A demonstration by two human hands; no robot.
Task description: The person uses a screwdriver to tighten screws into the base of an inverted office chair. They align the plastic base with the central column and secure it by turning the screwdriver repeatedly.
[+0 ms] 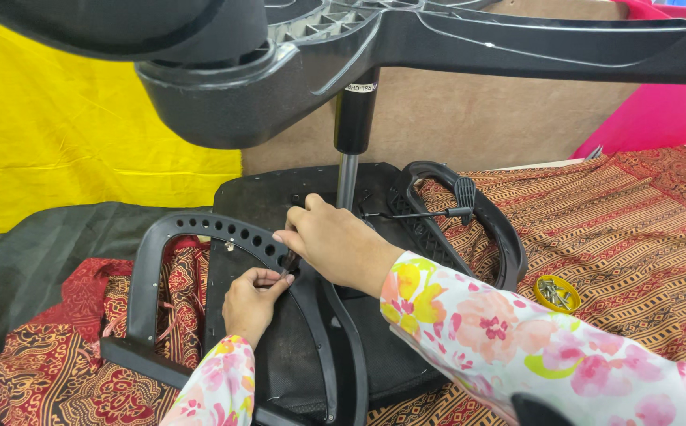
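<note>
An upturned black office chair lies in front of me, its seat underside (268, 201) facing up and its star base (406, 39) close to the camera on a metal column (348, 177). My left hand (252, 300) pinches a small dark part against the perforated black armrest (201, 229). My right hand (335, 241) rests over the same spot on the armrest, fingers curled down on it. Whether the right hand holds a tool is hidden. Both sleeves are white with a floral print.
The chair's second armrest (481, 221) curves at the right, with a black lever (430, 211) beside it. A small yellow lid (557, 293) holding screws sits on the patterned red-brown cloth (611, 229). Yellow fabric (67, 134) and pink fabric (659, 110) hang behind.
</note>
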